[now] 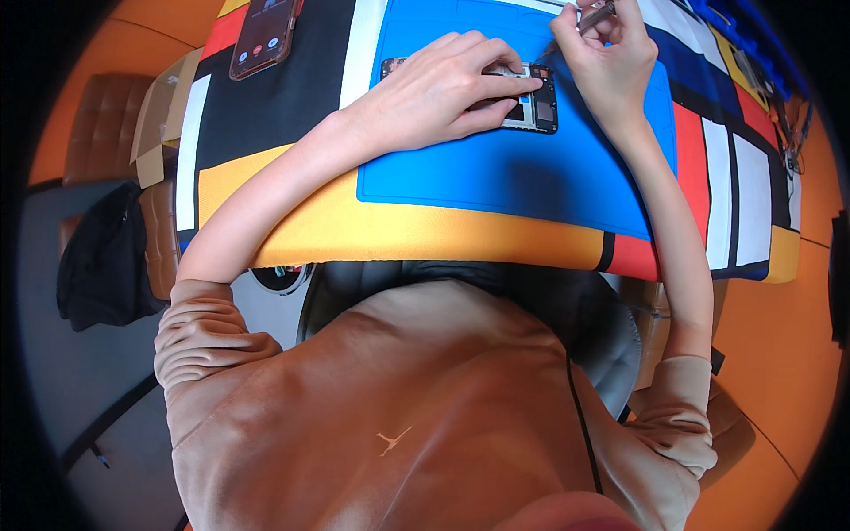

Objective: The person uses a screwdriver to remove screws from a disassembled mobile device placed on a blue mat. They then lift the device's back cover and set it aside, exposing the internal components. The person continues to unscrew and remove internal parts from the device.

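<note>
An opened smartphone (546, 115) lies on a blue work mat (460, 190), its inner parts bare at the right end. My left hand (443, 93) rests across the phone and holds it down, with the index finger stretched to its right end and the other fingers bent. The palm and fingers cover the phone's middle. Just to the right, my right hand (606, 62) pinches a small screwdriver (597, 16) with a dark handle. Its thin shaft slants down toward the phone's upper right corner; whether the tip touches is too small to tell.
A second phone (266, 37) with a lit screen lies at the far left of the table. The cloth (266, 115) has coloured blocks. Cables (794, 142) hang at the right edge; a cardboard box (164, 106) and black bag (106, 257) stand left of the table.
</note>
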A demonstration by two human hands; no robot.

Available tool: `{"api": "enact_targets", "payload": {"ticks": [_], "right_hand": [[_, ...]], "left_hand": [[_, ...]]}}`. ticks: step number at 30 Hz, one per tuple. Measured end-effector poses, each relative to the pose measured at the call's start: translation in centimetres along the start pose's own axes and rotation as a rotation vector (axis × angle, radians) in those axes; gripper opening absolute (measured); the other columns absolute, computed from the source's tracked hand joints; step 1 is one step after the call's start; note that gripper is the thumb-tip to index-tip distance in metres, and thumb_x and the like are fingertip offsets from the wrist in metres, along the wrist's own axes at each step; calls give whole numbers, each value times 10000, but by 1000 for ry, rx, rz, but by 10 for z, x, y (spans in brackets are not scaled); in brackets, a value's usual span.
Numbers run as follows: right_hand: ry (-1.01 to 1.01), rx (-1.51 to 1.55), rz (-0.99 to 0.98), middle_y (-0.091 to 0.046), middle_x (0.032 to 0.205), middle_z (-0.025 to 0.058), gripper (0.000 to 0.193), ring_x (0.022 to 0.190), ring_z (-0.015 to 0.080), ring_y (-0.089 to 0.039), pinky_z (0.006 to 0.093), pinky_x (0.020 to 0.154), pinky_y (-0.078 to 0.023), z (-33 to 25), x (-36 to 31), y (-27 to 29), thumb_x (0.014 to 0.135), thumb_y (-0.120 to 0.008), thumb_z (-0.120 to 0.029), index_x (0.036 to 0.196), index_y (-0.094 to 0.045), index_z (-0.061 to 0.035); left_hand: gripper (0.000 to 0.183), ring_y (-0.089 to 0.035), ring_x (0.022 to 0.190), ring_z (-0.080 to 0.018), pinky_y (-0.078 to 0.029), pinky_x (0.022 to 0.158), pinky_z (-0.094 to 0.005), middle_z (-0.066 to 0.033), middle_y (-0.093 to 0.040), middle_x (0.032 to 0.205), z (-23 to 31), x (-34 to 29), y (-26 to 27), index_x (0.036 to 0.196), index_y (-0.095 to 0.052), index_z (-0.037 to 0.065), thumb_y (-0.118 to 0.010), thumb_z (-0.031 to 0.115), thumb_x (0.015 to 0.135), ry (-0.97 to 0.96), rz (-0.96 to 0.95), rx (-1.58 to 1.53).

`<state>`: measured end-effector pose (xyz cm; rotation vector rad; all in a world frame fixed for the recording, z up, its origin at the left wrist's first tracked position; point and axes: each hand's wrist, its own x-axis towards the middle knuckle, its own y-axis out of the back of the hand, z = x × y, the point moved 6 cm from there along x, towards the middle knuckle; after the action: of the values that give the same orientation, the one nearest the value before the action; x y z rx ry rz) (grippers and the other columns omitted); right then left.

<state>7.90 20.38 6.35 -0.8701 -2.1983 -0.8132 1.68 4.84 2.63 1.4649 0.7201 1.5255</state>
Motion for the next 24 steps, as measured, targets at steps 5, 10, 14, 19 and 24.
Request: {"api": "enact_targets", "payload": {"ticks": [5, 10, 14, 19, 24], "right_hand": [[-1, 9, 2, -492, 861, -9, 206, 636, 7, -451, 180, 517, -324, 3, -1, -2, 802, -660, 91, 915, -543, -36], [10, 36, 21, -493, 864, -11, 202, 636, 4, -451, 178, 518, -327, 6, 0, -2, 810, -659, 89, 922, -544, -35], [2, 34, -7, -496, 866, -11, 196, 630, 0, -444, 178, 510, -320, 8, -2, -5, 815, -654, 92, 919, -544, -32], [35, -42, -86, -501, 825, 5, 194, 601, 21, -450, 209, 491, -328, 6, -1, -4, 815, -666, 71, 929, -547, -31], [339, -224, -138, -511, 765, 38, 209, 577, 98, -483, 275, 507, -383, -9, 5, -4, 802, -699, 9, 938, -545, -33]], "left_hand": [[362, -572, 958, -239, -472, 886, -371, -70, -611, 1188, 0, 0, 1, 1316, -709, 167, -682, 179, 955, -2, 6, -1], [367, -574, 961, -247, -477, 886, -379, -71, -612, 1188, 1, 0, 1, 1317, -709, 171, -685, 168, 950, -2, 10, -7], [368, -579, 969, -247, -479, 888, -380, -71, -615, 1186, 0, 0, 1, 1314, -710, 172, -686, 161, 947, -6, 18, 0], [361, -584, 974, -248, -480, 892, -382, -71, -618, 1176, 0, 0, 0, 1305, -715, 169, -686, 160, 945, -4, 25, 5], [353, -598, 1009, -250, -484, 905, -392, -72, -621, 1164, -1, 0, 0, 1297, -717, 160, -682, 162, 945, -1, 37, -2]]}}
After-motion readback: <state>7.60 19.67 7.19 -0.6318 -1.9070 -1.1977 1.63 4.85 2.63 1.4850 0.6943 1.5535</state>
